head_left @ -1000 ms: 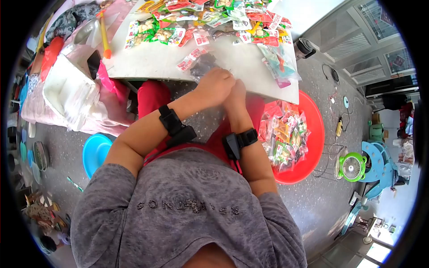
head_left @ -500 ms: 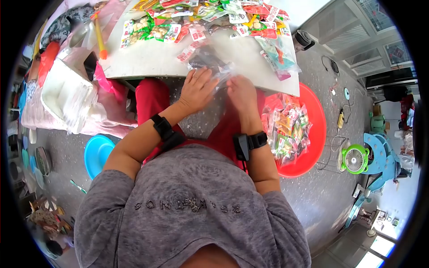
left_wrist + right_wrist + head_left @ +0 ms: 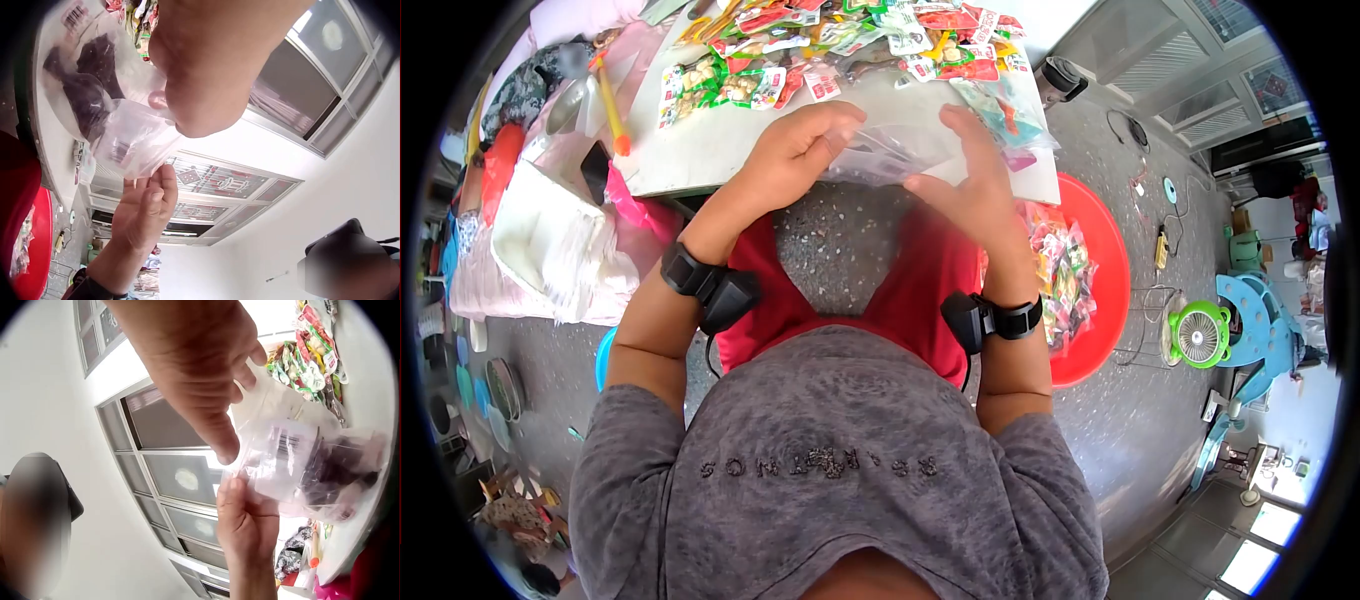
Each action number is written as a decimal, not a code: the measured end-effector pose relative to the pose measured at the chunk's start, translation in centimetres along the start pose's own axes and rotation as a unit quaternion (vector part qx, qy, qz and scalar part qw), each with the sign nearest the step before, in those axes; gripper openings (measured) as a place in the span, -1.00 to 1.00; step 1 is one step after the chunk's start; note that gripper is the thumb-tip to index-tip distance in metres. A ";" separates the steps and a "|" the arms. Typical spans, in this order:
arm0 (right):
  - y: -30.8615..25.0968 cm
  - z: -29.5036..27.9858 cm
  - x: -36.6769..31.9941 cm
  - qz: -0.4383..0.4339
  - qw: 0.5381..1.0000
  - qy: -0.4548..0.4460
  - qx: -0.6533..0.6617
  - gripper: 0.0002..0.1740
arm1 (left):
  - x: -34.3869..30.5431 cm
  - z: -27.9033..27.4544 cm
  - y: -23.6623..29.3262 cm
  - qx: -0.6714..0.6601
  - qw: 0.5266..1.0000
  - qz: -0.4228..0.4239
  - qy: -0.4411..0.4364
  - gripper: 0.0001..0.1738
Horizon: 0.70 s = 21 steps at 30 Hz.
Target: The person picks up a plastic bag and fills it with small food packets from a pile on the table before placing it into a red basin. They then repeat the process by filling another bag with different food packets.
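A clear plastic bag (image 3: pixel 880 155) with dark contents (image 3: pixel 340 465) and a barcode label (image 3: pixel 287 445) hangs over the table's front edge. My left hand (image 3: pixel 795 155) pinches the bag's upper edge, its thumb (image 3: pixel 234 494) lying against the film. On the other side of the bag is my right hand (image 3: pixel 975 185), thumb and fingers spread wide. In the left wrist view the right hand's fingertips (image 3: pixel 167 175) reach the bag's rim, nearly straight. The bag's mouth lies between the two hands.
Many colourful snack packets (image 3: pixel 830 40) cover the back of the white table (image 3: pixel 690 155). A teal-and-clear packet (image 3: pixel 1005 115) lies at its right. The red basin (image 3: pixel 1105 270), with packets inside, stands on the floor. A white foam box (image 3: pixel 540 225) sits left.
The hands, close together at first, have moved apart and up. The bag has been lifted off the tabletop and spread between them. The right hand's fingers have opened out.
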State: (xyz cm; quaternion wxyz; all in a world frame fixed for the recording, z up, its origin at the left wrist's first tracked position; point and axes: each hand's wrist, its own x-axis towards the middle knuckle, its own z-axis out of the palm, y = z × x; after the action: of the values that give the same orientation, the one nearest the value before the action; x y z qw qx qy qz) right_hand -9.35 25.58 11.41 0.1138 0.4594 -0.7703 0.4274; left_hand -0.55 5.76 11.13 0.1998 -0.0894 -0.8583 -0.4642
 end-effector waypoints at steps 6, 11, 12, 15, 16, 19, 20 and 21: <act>-2.7 -0.7 -0.8 -0.030 0.982 -0.181 0.040 -0.69 | -1.7 1.3 1.6 -0.159 0.978 -0.126 -0.044 -0.81; -3.2 0.4 -3.1 0.041 0.980 -0.195 0.020 -0.72 | -3.4 3.0 1.6 -0.198 0.973 -0.121 -0.020 -0.82; -3.0 0.3 -3.2 0.063 0.977 -0.204 0.024 -0.72 | -3.5 3.2 1.9 -0.197 0.975 -0.103 -0.022 -0.82; -2.1 0.0 -4.0 0.033 0.986 -0.141 0.076 -0.71 | -3.7 3.1 2.5 -0.181 0.980 -0.057 -0.059 -0.83; -2.0 0.0 -4.2 0.012 0.988 -0.131 0.083 -0.71 | -3.7 3.0 2.7 -0.161 0.983 -0.052 -0.075 -0.83; -1.9 0.2 -4.6 -0.009 0.985 -0.142 0.094 -0.73 | -3.9 2.9 3.4 -0.149 0.981 -0.065 -0.107 -0.83; -1.9 0.2 -4.8 0.009 0.980 -0.174 0.094 -0.75 | -4.0 2.9 3.4 -0.152 0.979 -0.074 -0.114 -0.83; -1.9 0.2 -5.0 0.027 0.973 -0.207 0.095 -0.76 | -4.1 3.1 3.1 -0.167 0.976 -0.083 -0.108 -0.82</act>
State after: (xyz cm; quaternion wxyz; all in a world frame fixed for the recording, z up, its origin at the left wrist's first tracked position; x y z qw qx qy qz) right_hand -4.99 28.10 9.53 -0.1039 0.5254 -0.7453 0.3970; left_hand 3.39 10.17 10.19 0.0483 -0.0994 -0.7895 -0.6037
